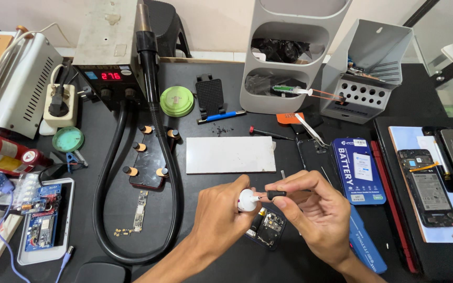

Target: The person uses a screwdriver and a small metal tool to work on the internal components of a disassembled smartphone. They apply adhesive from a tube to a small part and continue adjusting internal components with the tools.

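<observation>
Left hand point(217, 217) grips small white glue bottle point(247, 200); right hand point(310, 209) pinches its black cap point(276, 195), apparently just off the nozzle. Opened phone point(267, 226) lies below on table point(226, 262), no glue visible yet.

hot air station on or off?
On: the hot air station has a lit red display, and its hose runs down across the black table.
</observation>
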